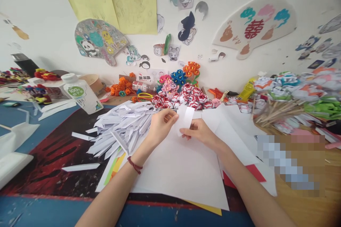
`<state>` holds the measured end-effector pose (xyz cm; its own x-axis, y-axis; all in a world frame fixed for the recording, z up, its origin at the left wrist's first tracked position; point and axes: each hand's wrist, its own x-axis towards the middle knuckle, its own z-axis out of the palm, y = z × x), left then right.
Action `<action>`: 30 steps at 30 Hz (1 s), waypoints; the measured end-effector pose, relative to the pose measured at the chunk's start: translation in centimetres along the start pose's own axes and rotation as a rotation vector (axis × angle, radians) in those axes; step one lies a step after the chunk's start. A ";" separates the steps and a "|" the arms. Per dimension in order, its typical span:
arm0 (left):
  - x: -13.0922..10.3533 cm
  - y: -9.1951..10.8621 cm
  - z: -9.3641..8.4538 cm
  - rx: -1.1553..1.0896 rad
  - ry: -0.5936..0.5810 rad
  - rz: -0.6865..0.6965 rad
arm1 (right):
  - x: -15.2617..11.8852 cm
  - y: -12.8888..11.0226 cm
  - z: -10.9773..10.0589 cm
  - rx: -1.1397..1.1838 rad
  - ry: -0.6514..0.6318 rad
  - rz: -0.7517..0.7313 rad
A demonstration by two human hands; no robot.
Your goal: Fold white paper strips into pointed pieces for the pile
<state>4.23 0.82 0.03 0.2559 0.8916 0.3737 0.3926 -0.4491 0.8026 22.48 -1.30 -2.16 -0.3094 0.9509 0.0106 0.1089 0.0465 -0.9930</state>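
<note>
A small white paper piece (185, 118) is held up between both hands, above large white sheets (183, 170). My left hand (162, 124) pinches its left edge between thumb and fingers. On its lower right side, my right hand (198, 131) grips it with the fingers closed. Left of the hands lies a big pile of folded white paper strips (119, 124). One loose strip (80, 167) rests nearer the front on the dark red and black mat (53, 163).
Red-and-white paper flowers (183, 97) stand behind the hands. A white bottle (81, 93) is at the back left. Wooden sticks (274, 108) and more paper flowers (293, 85) lie at the right. Yellow sheets (133, 0) hang on the wall.
</note>
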 end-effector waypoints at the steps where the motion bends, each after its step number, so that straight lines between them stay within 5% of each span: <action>1: 0.0 -0.1 0.0 0.009 0.019 -0.005 | 0.0 0.1 0.0 -0.020 -0.010 0.005; 10: -0.4 -0.4 1.2 0.092 -0.039 -0.061 | 0.6 0.7 -0.3 0.027 0.185 -0.016; 21: -1.0 -0.4 1.4 0.363 0.152 0.176 | 0.6 0.9 0.3 0.046 0.056 0.017; 27: -1.6 -1.0 1.3 0.658 0.017 0.491 | 0.5 0.5 0.3 -0.020 0.123 -0.016; 30: -1.4 -1.0 1.3 0.575 0.023 0.461 | 0.6 0.6 0.2 -0.029 0.132 -0.049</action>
<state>4.60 -0.08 -1.85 0.4906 0.6032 0.6288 0.6523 -0.7327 0.1940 22.17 -0.75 -2.75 -0.1887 0.9791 0.0758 0.1246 0.1004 -0.9871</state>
